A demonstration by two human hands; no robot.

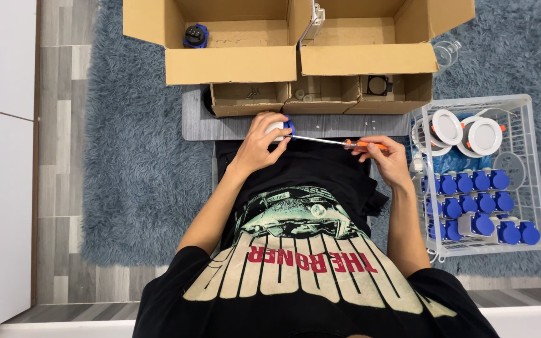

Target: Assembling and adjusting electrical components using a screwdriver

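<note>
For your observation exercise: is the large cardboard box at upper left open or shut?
Open: the large cardboard box has its flaps up, showing a blue socket part inside.

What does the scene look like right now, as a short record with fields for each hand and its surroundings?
left hand: left hand wraps a white and blue socket
right hand: right hand holds an orange-handled screwdriver, tip at the socket
right side: wire basket with blue sockets and white round lamps
ahead: two open cardboard boxes, small trays below them
floor: blue-grey shaggy rug
</note>
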